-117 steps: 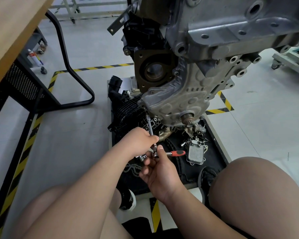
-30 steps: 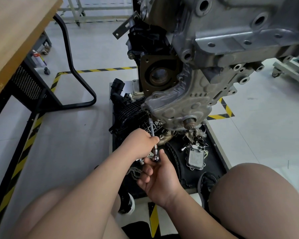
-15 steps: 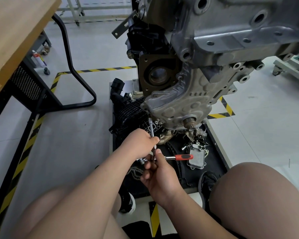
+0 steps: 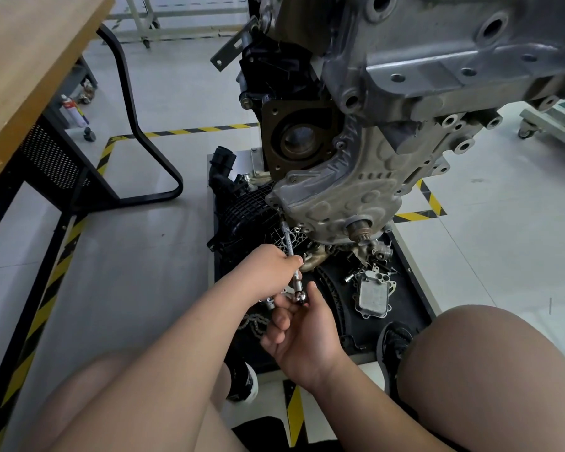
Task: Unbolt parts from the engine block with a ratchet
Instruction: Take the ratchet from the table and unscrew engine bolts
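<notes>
The grey engine block [image 4: 405, 102] hangs over a black floor tray, with its ribbed lower cover [image 4: 343, 190] facing me. A chrome ratchet extension [image 4: 290, 247] runs up from my hands to a bolt at the cover's lower left corner. My left hand [image 4: 268, 269] grips the extension's shaft. My right hand [image 4: 302, 334] holds the ratchet head [image 4: 300, 296] at the extension's lower end, and the ratchet's handle is hidden behind that hand.
The black tray [image 4: 415, 288] holds a removed oil cooler [image 4: 372, 293], a black intake manifold [image 4: 245, 216], a chain and loose bolts. A wooden workbench [image 4: 30, 60] with a black frame stands at left. My knees and shoes flank the tray's near edge.
The ratchet's red handle stuck out to the right half a second ago; now it has swung back out of sight behind my right hand. My left hand stays on the extension.
</notes>
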The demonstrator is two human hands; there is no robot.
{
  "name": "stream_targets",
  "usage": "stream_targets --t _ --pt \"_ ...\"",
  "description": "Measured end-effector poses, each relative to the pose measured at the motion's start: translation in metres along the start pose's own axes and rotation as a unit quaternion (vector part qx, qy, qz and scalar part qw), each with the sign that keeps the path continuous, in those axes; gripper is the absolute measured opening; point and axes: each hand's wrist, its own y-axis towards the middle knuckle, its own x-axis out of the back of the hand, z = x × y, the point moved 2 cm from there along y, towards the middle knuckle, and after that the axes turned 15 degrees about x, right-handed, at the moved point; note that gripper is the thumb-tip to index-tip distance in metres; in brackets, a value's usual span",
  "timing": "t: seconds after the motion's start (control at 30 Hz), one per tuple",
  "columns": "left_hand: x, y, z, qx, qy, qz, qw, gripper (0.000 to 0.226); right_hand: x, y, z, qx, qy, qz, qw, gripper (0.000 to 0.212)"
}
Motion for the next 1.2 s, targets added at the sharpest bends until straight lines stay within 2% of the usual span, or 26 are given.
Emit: stream_targets --t 0.2,0.4,0.63,0.97,1.07,1.2 --pt "-0.0042 0.0015 0.0006 0.030 -0.031 0.034 0.998 0.038 -0.0018 -0.0021 0.0011 -0.012 -0.003 -0.006 1.000 0.070" --pt "0.0003 0.0028 0.0031 0.010 -0.006 -0.003 1.000 0.038 -0.0022 -0.0032 0.0008 -0.014 -0.016 0.003 1.000 0.070" --pt "0.0006 0.0018 0.0030 0.015 0.014 -0.008 1.000 0.046 0.0021 -0.0009 -0.0021 0.012 -0.037 -0.008 0.999 0.051" --pt "0.0028 0.0032 0.0036 -0.003 0.022 -0.022 1.000 0.041 0.0068 0.0039 -0.0038 0.074 -0.086 0.008 0.994 0.030" --pt "0.0025 0.0026 0.0034 -0.003 0.023 -0.023 0.999 0.041 0.0058 0.0036 -0.0026 0.070 -0.080 0.005 0.994 0.034" --pt "0.0010 0.0019 0.0020 0.003 0.017 -0.014 1.000 0.045 0.0021 0.0019 -0.0008 0.023 -0.033 -0.005 0.999 0.052"
